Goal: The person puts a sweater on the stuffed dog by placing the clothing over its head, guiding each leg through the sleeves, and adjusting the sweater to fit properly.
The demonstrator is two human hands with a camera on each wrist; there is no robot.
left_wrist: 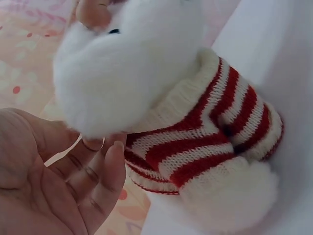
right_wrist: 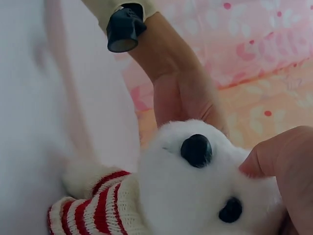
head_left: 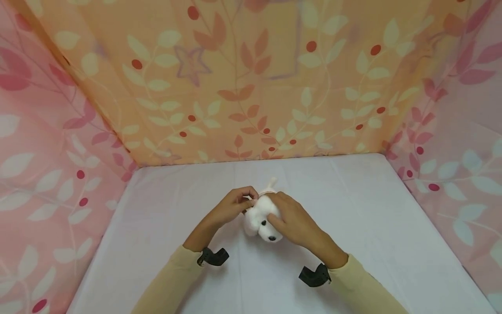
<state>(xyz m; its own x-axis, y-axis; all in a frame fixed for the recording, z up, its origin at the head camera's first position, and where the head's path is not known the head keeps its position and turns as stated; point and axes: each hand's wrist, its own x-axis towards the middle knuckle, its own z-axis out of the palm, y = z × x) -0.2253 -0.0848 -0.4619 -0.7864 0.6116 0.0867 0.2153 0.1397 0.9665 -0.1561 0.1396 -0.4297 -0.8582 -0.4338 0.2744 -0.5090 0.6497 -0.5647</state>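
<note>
A white plush dog [head_left: 262, 220] in a red-and-cream striped sweater [left_wrist: 205, 137] sits near the middle of the white table [head_left: 353, 209], head toward the person, and both hands are on it. The left hand [head_left: 235, 204] has its fingers curled in at the neck, and the left wrist view shows the fingertips [left_wrist: 110, 159] bent against the sweater's lower edge just under the fluffy head, seemingly pinching the knit, though the pinch itself is half hidden. The right hand [head_left: 292, 218] lies over the head with its fingers wrapped round the far side and one finger [right_wrist: 274, 156] pressing the cheek just beside the black eye [right_wrist: 196, 150]; the nose [right_wrist: 230, 209] points down toward the person. Judging from this, the work is on the sweater at the collar, and it would go best if the right hand steadies the head firmly without squashing it while the left takes a good fold of ribbed hem and not just fur, easing the knit along the body evenly so the stripes do not bunch on one side. The toy is light and soft, so a pull with one hand alone would probably just drag it. There is open tabletop on every side of the toy, with the near edge out of view below the sleeves [head_left: 172, 279]. The patterned cloth walls [head_left: 251, 87] stand well apart at the back and sides, so the elbows have room to swing outward
</note>
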